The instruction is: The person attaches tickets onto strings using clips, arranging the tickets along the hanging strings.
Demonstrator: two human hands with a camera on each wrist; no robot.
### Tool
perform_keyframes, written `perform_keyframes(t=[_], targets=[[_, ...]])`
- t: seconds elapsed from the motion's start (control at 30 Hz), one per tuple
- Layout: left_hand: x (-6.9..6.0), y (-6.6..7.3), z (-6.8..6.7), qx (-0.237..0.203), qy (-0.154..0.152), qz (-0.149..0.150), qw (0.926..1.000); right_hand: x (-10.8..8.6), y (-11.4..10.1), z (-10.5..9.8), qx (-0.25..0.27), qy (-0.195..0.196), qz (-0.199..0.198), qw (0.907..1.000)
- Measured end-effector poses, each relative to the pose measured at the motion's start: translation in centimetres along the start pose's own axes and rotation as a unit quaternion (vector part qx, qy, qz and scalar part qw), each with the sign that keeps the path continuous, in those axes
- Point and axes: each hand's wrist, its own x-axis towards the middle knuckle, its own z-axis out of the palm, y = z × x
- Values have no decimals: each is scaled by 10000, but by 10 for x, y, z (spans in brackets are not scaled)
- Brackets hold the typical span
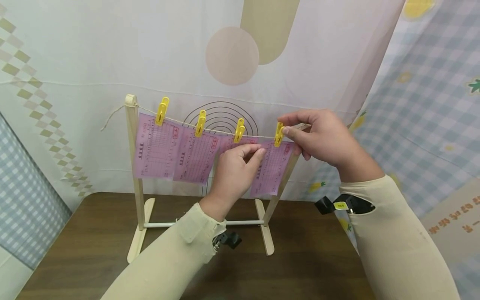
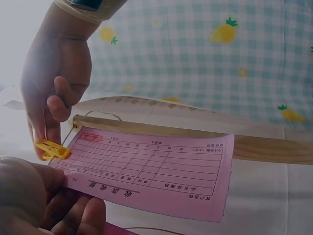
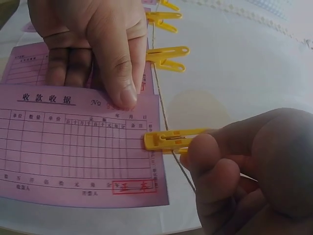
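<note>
My right hand [image 1: 318, 139] pinches a yellow clothespin [image 1: 279, 134] between thumb and fingers at the right end of a string [image 1: 180, 121]. In the right wrist view, that clothespin's jaws overlap the top edge of a pink receipt slip [image 3: 73, 147] and the string. My left hand [image 1: 234, 173] pinches the same slip's upper corner between thumb and fingers, left of the clothespin; the left wrist view shows the slip [image 2: 151, 171] hanging flat. Further left, other pink slips [image 1: 157, 146] hang from the string under yellow clothespins [image 1: 200, 123]. My left hand partly hides one slip.
The string runs between a left wooden post [image 1: 135, 166] and a right wooden post [image 1: 286, 179]. Flat wooden feet [image 1: 267, 237] and a white crossbar [image 1: 243, 223] brace the stand on a brown table [image 1: 300, 258]. Patterned cloth [image 1: 112, 50] hangs behind it.
</note>
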Motion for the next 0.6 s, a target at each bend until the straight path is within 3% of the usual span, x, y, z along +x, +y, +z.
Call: perform_keyframes(t=[0.6], targets=[[2,-2,1,-160,27,45,9999,0,2,2,183,-46,-85,9998]])
